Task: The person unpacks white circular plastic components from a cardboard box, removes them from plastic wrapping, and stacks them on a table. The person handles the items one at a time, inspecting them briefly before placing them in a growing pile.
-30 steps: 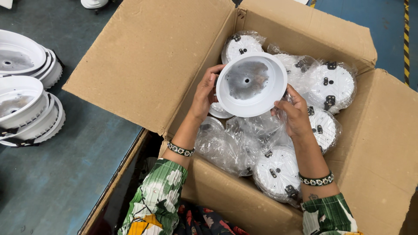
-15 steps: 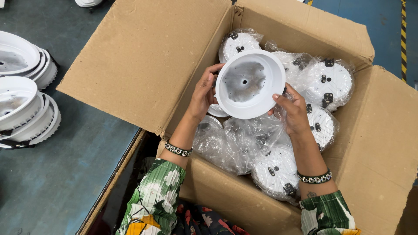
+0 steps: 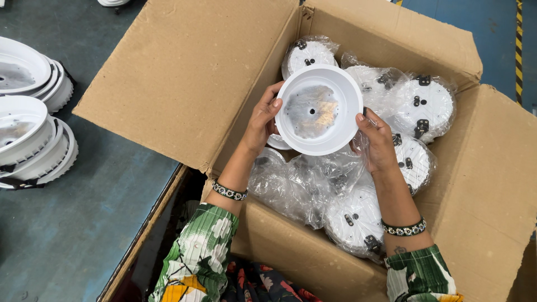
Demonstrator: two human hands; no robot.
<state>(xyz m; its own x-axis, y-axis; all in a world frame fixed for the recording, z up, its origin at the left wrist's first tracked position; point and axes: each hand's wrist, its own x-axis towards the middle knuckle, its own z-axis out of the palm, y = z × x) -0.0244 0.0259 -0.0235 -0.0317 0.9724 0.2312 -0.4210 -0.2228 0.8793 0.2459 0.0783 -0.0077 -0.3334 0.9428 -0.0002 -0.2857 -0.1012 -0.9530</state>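
White housing (image 3: pixel 319 109) gripped between left hand (image 3: pixel 262 120), right hand (image 3: pixel 376 140), apparently unbagged

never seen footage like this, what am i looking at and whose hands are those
This is one view from a camera worn on a person's head, looking down at their own hands. The left hand and right hand together hold a white round downlight housing above an open cardboard box. Inside the box lie more of these housings in clear plastic bags. On the grey table at left stand stacks of unwrapped white housings.
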